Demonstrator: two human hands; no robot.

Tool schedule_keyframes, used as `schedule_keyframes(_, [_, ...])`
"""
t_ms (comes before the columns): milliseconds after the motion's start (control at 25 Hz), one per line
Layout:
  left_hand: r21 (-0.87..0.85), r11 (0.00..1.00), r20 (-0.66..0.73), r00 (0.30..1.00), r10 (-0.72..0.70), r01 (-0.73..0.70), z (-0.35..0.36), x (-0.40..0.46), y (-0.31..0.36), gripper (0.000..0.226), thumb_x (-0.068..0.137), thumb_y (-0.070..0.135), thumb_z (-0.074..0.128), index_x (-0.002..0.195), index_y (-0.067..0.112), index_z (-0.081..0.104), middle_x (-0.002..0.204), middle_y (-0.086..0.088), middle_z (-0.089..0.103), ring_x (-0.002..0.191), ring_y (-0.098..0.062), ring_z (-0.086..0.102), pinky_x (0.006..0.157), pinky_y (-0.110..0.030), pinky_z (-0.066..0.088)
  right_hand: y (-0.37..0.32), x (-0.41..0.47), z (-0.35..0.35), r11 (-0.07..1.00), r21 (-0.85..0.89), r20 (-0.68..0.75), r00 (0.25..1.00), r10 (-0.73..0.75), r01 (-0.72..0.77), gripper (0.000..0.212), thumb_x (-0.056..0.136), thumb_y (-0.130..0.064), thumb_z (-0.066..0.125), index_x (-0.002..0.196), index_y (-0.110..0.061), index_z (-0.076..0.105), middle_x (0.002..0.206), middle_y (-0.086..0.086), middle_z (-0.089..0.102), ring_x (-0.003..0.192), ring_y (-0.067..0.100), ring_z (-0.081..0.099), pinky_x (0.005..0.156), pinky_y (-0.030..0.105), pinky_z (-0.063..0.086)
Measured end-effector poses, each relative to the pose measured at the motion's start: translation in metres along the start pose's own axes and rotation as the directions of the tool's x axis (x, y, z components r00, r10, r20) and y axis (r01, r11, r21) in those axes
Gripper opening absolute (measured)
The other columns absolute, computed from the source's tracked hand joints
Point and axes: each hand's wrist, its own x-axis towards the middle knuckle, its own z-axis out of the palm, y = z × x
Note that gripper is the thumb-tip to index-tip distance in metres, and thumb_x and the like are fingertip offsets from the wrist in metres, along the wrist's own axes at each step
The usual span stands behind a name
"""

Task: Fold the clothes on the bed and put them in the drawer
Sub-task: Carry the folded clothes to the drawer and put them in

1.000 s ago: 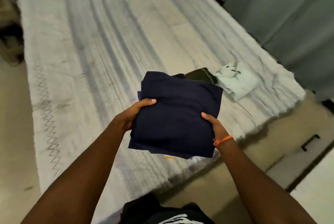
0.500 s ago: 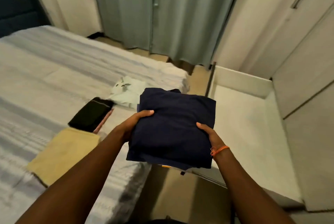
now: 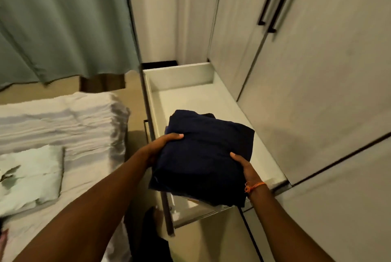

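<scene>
A folded navy blue garment (image 3: 203, 156) is held flat between both hands, above the open white drawer (image 3: 182, 80). My left hand (image 3: 163, 145) grips its left edge with the thumb on top. My right hand (image 3: 245, 166), with an orange thread at the wrist, grips its right edge. Paler cloth edges show under the navy one; what they are is hidden. The drawer's visible far part holds nothing. On the bed (image 3: 80, 122) at the left lies a folded pale green shirt (image 3: 29, 177).
Wardrobe doors with black bar handles (image 3: 273, 1) rise on the right, right behind the drawer. A green curtain (image 3: 63, 20) hangs at the upper left. A narrow strip of floor (image 3: 135, 141) separates the bed from the drawer's front panel.
The view has swung right from the bed to the wardrobe. Both hands have carried the navy garment from over the bed's edge to above the open drawer.
</scene>
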Motion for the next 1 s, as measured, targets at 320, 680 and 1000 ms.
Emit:
schedule_keyframes(320, [0.411, 0.897, 0.267, 0.92, -0.286, 0.16, -0.007, 0.174, 0.092, 0.052, 0.083, 0.036, 0.068, 0.129, 0.015, 0.056, 0.116, -0.013, 0.07, 0.109, -0.033, 0.065, 0.09, -0.042, 0.05, 0.032, 0.058, 0.037, 0.938, 0.339, -0.404, 0.911, 0.079, 0.069, 0.036, 0.085, -0.032, 0.069, 0.116, -0.013, 0.066, 0.105, 0.011, 0.074, 0.103, 0.035, 0.066, 0.082, 0.044, 0.056])
schedule_keyframes(680, [0.563, 0.78, 0.251, 0.843, -0.475, 0.273, 0.029, 0.282, 0.081, 0.058, 0.076, 0.034, 0.073, 0.126, 0.008, 0.058, 0.113, -0.016, 0.071, 0.108, -0.037, 0.064, 0.095, -0.046, 0.048, 0.05, 0.107, 0.011, 0.832, 0.517, -0.558, 0.817, 0.148, 0.203, 0.044, 0.08, -0.038, 0.073, 0.116, -0.016, 0.062, 0.114, 0.012, 0.069, 0.105, 0.033, 0.065, 0.078, 0.042, 0.056])
schedule_keyframes(1000, [0.656, 0.665, 0.259, 0.721, -0.643, 0.357, 0.091, 0.391, 0.044, 0.046, 0.088, 0.035, 0.062, 0.126, 0.009, 0.057, 0.119, -0.018, 0.068, 0.112, -0.036, 0.063, 0.095, -0.046, 0.049, 0.062, 0.175, -0.059, 0.768, 0.531, -0.738, 0.64, 0.213, 0.358, 0.046, 0.076, -0.033, 0.077, 0.116, -0.017, 0.063, 0.112, 0.01, 0.07, 0.102, 0.032, 0.066, 0.081, 0.044, 0.057])
